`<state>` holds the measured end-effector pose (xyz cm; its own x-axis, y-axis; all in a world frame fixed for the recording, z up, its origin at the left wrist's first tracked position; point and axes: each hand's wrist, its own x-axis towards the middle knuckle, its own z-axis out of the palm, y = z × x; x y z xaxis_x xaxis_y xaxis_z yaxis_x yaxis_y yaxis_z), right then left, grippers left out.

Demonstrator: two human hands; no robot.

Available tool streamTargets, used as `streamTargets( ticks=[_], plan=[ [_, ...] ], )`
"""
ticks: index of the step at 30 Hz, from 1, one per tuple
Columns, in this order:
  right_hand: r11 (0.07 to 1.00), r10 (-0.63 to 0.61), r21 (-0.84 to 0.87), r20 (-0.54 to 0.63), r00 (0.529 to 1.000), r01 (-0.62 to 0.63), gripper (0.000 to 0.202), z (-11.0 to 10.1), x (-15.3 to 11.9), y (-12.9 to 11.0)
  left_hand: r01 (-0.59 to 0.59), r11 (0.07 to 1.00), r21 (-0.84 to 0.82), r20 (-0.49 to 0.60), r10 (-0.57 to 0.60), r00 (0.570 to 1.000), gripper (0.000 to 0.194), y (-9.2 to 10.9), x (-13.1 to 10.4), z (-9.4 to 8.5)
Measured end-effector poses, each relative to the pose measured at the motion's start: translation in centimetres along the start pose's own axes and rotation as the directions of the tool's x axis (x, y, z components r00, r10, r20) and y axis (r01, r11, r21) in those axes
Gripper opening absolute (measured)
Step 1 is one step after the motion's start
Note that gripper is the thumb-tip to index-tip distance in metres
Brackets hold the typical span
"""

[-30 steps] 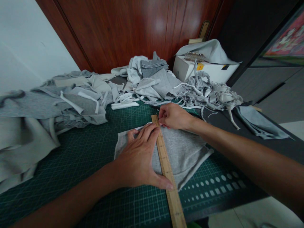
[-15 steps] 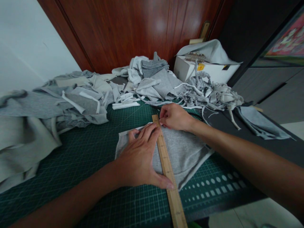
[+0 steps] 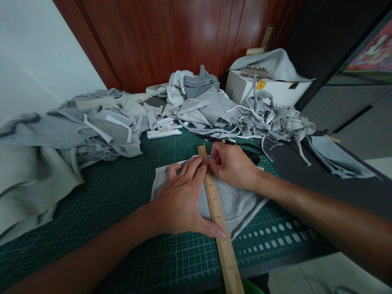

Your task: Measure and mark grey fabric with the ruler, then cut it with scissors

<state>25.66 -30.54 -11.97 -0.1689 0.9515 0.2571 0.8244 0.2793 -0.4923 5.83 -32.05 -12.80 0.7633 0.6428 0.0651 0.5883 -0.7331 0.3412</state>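
Green mat [image 3: 122,179], wooden ruler [image 3: 215,204] beneath left grip [image 3: 183,200]

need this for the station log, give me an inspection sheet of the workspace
Surface: green gridded cutting mat on a dark table
Job's things: wooden ruler across a grey cloth; black scissors beyond the cloth
Clutter: fabric scraps at left and back; tangled strips at back right
Left grip: spread, fingertips and thumb on the ruler
Right grip: fingers closed beside the ruler's far end; anything pinched is unclear
Cables: nothing seen
Surroundings: reddish-brown door, pale wall, white box
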Motion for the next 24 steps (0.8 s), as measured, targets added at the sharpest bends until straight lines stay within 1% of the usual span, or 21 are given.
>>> streamTargets(
  ticks=[8,12,16,20,24],
  plan=[
    [0.994,-0.012,0.109,0.048,0.999,0.007,0.017,-0.3,-4.2,-1.0,-0.019,1.0,-0.01,-0.013,0.019,1.0,0.136,-0.1,-0.2,0.2],
    [0.983,0.048,0.174,0.102,0.994,-0.065,0.013,-0.6,-6.6,-1.8,-0.025,0.999,-0.024,-0.015,0.025,1.0,0.128,-0.1,-0.1,0.1],
    [0.97,0.092,0.207,0.175,0.98,-0.128,0.012,-1.0,-8.7,-2.5,-0.017,1.0,-0.011,-0.012,0.017,1.0,0.129,0.0,-0.1,0.1],
    [0.961,0.106,0.228,0.216,0.971,-0.156,0.013,-1.1,-10.0,-2.7,-0.01,1.0,0.013,0.0,0.01,1.0,0.126,0.0,-0.2,0.0],
    [0.946,0.108,0.27,0.253,0.961,-0.177,0.011,-1.3,-10.8,-2.8,-0.014,1.0,0.023,-0.012,0.014,1.0,0.123,0.0,-0.2,0.1]
  ],
)
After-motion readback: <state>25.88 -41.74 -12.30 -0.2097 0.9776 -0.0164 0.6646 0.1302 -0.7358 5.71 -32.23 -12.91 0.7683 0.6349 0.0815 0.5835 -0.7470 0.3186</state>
